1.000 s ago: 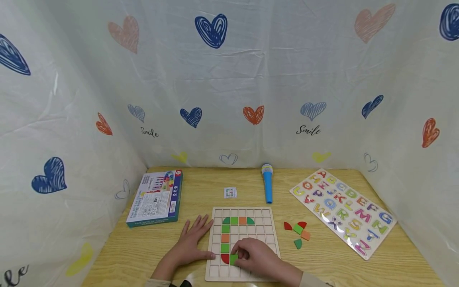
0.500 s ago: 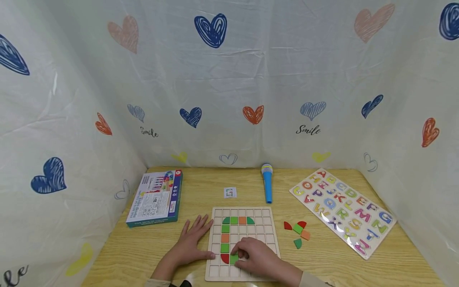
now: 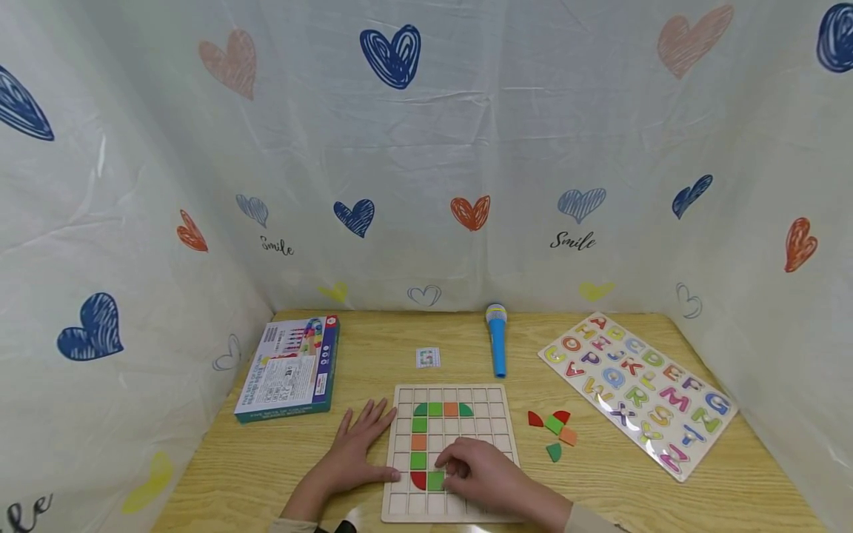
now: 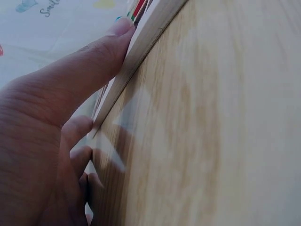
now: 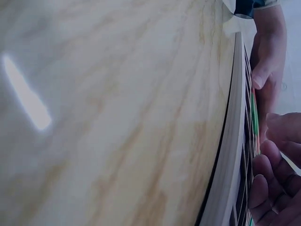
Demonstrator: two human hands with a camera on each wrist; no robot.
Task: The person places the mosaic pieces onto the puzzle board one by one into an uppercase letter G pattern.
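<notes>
A wooden grid board (image 3: 473, 500) lies on the table with red, green and orange tiles set in its cells. My right hand (image 3: 483, 477) hovers over the lower part, fingers loosely bent and nothing held. Its thumb and index fingertips are right beside a green square tile (image 3: 435, 481), which sits next to a red quarter-round tile (image 3: 418, 481). My left hand (image 3: 356, 451) lies spread on the table at the board's left side. Its thumb (image 4: 101, 59) rests on the board's edge in the left wrist view.
Several loose tiles (image 3: 554, 424) lie right of the board. Beyond it are a small pattern card (image 3: 428, 357) and a blue toy microphone (image 3: 497, 344). A box (image 3: 286, 370) stands at left, an alphabet puzzle board (image 3: 640, 392) at right. A heart-printed curtain (image 3: 426, 148) encloses the table.
My right hand has drawn slightly right and let go of the green square tile, which now shows more fully in its cell beside the red one. My left hand has not moved.
</notes>
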